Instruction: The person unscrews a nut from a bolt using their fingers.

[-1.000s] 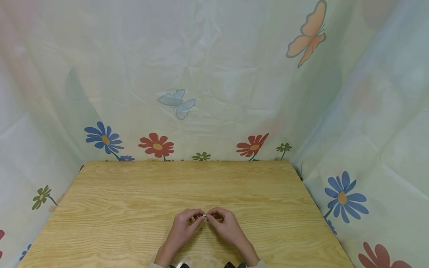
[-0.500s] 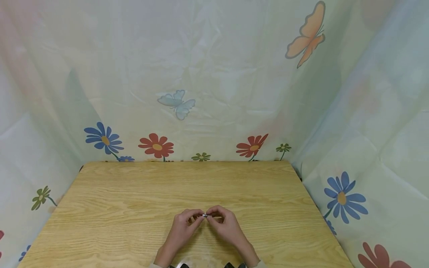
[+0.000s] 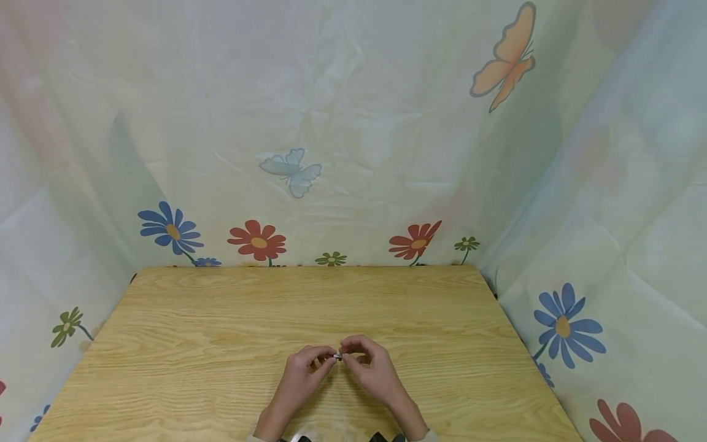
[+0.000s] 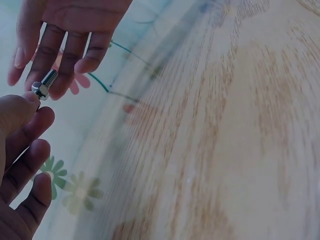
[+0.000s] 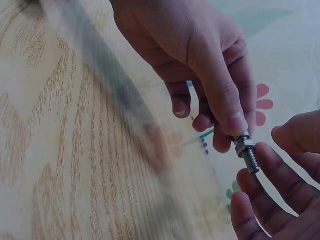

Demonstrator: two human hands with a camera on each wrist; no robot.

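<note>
A small silver bolt (image 4: 49, 78) with a hex nut (image 5: 245, 146) on its thread is pinched at one end between the thumb and index finger of my left hand (image 3: 301, 373). Its threaded end points towards my right hand (image 3: 377, 371). The right thumb stands apart from the bolt, and the right fingers (image 5: 280, 175) are loosely bent beside the nut and thread. Whether a right fingertip touches the nut, I cannot tell. The bolt's head is hidden behind the left thumb (image 5: 235, 117).
Both hands are above the near part of a wood-grain table (image 3: 221, 319). A pale curtain printed with flowers and butterflies (image 3: 353, 123) surrounds its back and sides. Dark objects (image 3: 380, 437) show at the bottom edge, between the wrists.
My right index finger has lifted up and away from the right thumb, widening the gap around the bolt. The left hand has stayed in place with its pinch on the bolt.
</note>
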